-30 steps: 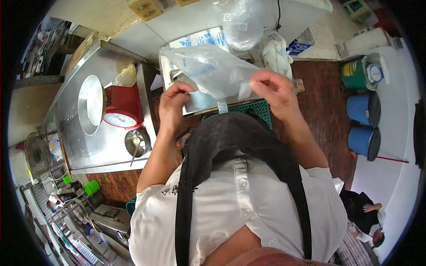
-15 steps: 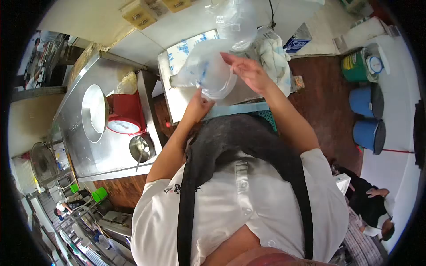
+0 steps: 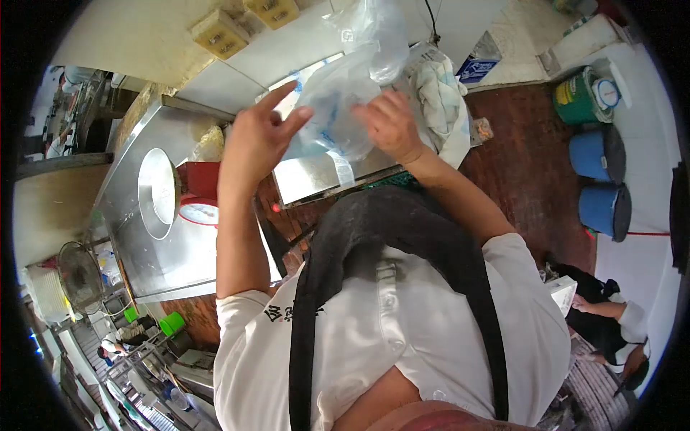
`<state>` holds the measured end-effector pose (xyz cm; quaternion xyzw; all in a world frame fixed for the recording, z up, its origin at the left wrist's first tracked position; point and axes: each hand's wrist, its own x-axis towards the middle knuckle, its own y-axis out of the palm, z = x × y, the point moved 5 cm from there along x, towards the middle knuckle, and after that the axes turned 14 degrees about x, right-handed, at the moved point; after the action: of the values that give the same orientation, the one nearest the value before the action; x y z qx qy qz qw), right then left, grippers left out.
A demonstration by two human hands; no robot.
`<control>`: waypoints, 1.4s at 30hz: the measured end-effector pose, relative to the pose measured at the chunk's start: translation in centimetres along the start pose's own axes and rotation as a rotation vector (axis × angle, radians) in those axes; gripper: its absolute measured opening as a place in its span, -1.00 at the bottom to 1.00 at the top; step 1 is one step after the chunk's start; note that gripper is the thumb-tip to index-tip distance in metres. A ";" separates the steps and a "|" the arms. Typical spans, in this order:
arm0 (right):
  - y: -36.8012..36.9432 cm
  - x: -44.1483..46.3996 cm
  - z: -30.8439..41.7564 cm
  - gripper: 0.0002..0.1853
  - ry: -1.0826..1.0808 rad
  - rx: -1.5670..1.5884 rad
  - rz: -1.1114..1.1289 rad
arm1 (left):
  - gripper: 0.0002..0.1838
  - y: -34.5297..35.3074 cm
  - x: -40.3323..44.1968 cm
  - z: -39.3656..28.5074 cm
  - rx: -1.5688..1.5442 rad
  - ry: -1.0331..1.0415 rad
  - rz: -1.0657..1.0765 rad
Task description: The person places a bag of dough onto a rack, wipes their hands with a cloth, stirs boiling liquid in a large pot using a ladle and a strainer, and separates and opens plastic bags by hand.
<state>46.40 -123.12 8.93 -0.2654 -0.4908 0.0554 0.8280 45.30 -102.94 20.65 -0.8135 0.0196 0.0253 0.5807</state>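
A translucent plastic bag with blue print [image 3: 334, 118] lies bunched over the white-topped worktable in front of me. My right hand [image 3: 394, 131] has its fingers curled round the bag's right side. To the left of the bag is my left hand [image 3: 260, 135], raised, with thumb and forefinger spread and nothing between them; its other fingers are partly hidden. A handle-like strip of the bag hangs down toward the table's front edge. Behind it, another clear plastic bag [image 3: 377, 39] hangs against the wall.
A crumpled white cloth [image 3: 438, 100] lies at the table's right. On the steel counter [image 3: 136, 258] to my left stands a red scale [image 3: 200, 183] with a metal pan [image 3: 158, 194]. Blue bins [image 3: 598, 212] line the right wall. A person [image 3: 611, 316] is at the lower right.
My left hand has left the bag's lower edge and moved up and left, its fingers spreading. The right hand has moved slightly down and curled in. The bag has become more bunched.
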 end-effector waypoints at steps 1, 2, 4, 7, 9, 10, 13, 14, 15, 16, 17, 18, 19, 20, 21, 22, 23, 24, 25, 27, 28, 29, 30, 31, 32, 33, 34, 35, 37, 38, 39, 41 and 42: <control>0.4 -0.5 0.0 -0.73 0.009 0.020 0.015 | -0.47 1.3 1.2 -0.1 0.023 0.023 -0.004; 0.8 -1.1 0.3 -0.73 0.020 0.043 0.036 | -0.46 3.0 2.1 0.2 0.045 0.041 -0.004; 0.5 -1.6 0.8 -0.73 0.032 0.094 0.068 | -0.47 4.6 2.7 0.6 0.010 0.025 -0.040; -1.2 -1.3 0.6 -0.66 0.147 0.179 -0.015 | -0.47 5.7 3.0 1.2 -0.034 -0.003 -0.075; -1.6 -1.2 -0.1 -0.58 0.350 0.259 -0.219 | -0.48 5.9 2.5 1.1 -0.016 -0.049 -0.053; -0.3 -1.4 -1.3 -0.52 0.507 0.369 -0.213 | -0.48 5.9 2.4 1.1 -0.038 -0.055 -0.055; 3.2 -3.1 -5.3 -0.37 0.887 0.613 -0.186 | -0.49 6.1 1.9 1.0 -0.078 -0.066 -0.055; 3.7 -3.4 -5.9 -0.33 0.953 0.641 -0.168 | -0.50 6.0 1.8 0.8 -0.071 -0.069 -0.053; 3.9 -3.0 -6.0 -0.29 1.016 0.670 -0.146 | -0.50 5.9 1.9 0.8 -0.066 -0.075 -0.055; 3.1 -2.4 -5.2 -0.26 0.851 0.591 -0.173 | -0.50 5.8 1.9 0.8 -0.056 -0.070 -0.082; 2.1 -2.2 -3.8 -0.22 0.687 0.512 -0.197 | -0.51 6.0 1.9 1.0 -0.046 -0.066 -0.106; 1.2 -1.9 -2.5 -0.19 0.523 0.431 -0.220 | -0.51 6.3 1.9 1.1 -0.037 -0.060 -0.131; 1.9 -2.3 -2.5 -0.15 0.561 0.404 -0.169 | -0.50 6.7 1.9 1.3 -0.058 -0.061 -0.135; 3.0 -3.1 -2.6 -0.11 0.599 0.377 -0.119 | -0.50 7.1 1.9 1.6 -0.076 -0.062 -0.139; 3.5 -3.1 -2.3 -0.07 0.637 0.352 -0.071 | -0.49 7.2 1.9 1.7 -0.093 -0.062 -0.143; 3.1 -2.9 -2.1 -0.05 0.600 0.380 -0.099 | -0.48 7.0 1.7 1.6 -0.084 -0.050 -0.148; 2.5 -2.6 -2.0 -0.03 0.560 0.408 -0.128 | -0.47 6.7 1.4 1.6 -0.074 -0.039 -0.156; 2.1 -2.3 -1.8 -0.02 0.526 0.437 -0.155 | -0.45 6.6 1.0 1.6 -0.064 -0.029 -0.158; 2.1 -2.2 -2.0 0.00 0.554 0.429 -0.151 | -0.45 6.7 0.8 2.0 -0.095 -0.067 -0.169; 1.9 -2.3 -2.7 0.03 0.612 0.405 -0.148 | -0.44 7.3 0.5 2.9 -0.157 -0.135 -0.188; 2.2 -2.8 -2.9 -0.01 0.619 0.437 -0.140 | -0.45 7.7 0.4 3.3 -0.138 -0.139 -0.172; 2.7 -3.5 -3.3 -0.06 0.620 0.471 -0.132 | -0.47 8.0 0.3 3.8 -0.117 -0.144 -0.161; 2.7 -3.3 -3.4 -0.10 0.620 0.507 -0.122 | -0.48 8.1 0.2 4.2 -0.097 -0.152 -0.153; 2.1 -3.3 -3.5 -0.15 0.607 0.525 -0.182 | -0.59 8.0 -0.2 4.6 -0.054 -0.197 -0.192; 1.0 -3.6 -3.4 -0.20 0.598 0.540 -0.238 | -0.63 7.4 -0.6 5.0 -0.085 -0.163 -0.246; -0.1 -3.7 -3.5 -0.24 0.587 0.552 -0.295 | -0.66 6.5 -0.8 5.6 -0.119 -0.126 -0.303; -0.3 -4.3 -4.5 -0.28 0.688 0.540 -0.297 | -0.69 5.4 -1.1 5.4 -0.153 -0.088 -0.361; -0.1 -5.4 -5.6 -0.32 0.791 0.528 -0.298 | -0.78 4.1 -1.6 5.4 -0.161 -0.155 -0.360; 1.1 -7.6 -7.8 -0.45 0.894 0.414 -0.136 | -0.85 1.3 -2.7 4.7 -0.394 -0.087 -0.480; 2.1 -8.7 -8.3 -0.47 0.915 0.440 -0.082 | -0.86 -0.2 -3.3 4.3 -0.466 -0.015 -0.570; 2.1 -8.2 -7.3 -0.48 0.936 0.466 -0.026 | -0.86 -1.4 -3.8 3.8 -0.534 0.012 -0.595; 2.4 -7.5 -6.8 -0.49 0.983 0.595 0.001 | -0.86 -3.8 -4.7 2.5 -0.621 0.058 -0.625; 2.4 -7.2 -6.9 -0.48 1.004 0.700 -0.029 | -0.88 -4.6 -5.0 2.0 -0.619 0.088 -0.651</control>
<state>48.95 -126.22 -0.50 0.0353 0.0031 0.0704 0.9969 40.60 -99.52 24.70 -0.9130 -0.2211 -0.1884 0.2864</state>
